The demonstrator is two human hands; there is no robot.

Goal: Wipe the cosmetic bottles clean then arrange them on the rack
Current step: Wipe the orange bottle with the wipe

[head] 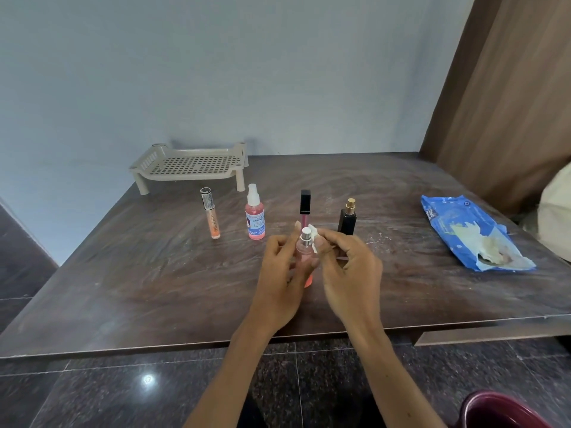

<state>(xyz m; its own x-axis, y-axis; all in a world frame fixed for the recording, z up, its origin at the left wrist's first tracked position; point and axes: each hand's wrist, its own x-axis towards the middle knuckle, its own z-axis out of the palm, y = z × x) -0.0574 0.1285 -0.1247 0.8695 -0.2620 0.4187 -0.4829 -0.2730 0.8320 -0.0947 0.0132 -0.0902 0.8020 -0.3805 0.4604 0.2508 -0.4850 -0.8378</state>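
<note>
My left hand [282, 274] grips a pink bottle [304, 254] with a silver nozzle, upright above the table. My right hand [349, 270] pinches a small white wipe [313, 239] against the bottle's neck. Behind my hands stand a pink spray bottle [255, 216] with a blue label, an orange tube [211, 216] with a silver cap, a lip gloss [305, 202] with a black cap, and a black perfume bottle [347, 219] with a gold nozzle. The beige perforated rack [190, 165] sits bare at the back left against the wall.
A blue pack of wipes [463, 227] lies open at the right of the dark wooden table [154, 288]. A brown curtain [500, 103] hangs at the right. A maroon object [500, 410] shows at the bottom right, over a dark tiled floor [123, 393].
</note>
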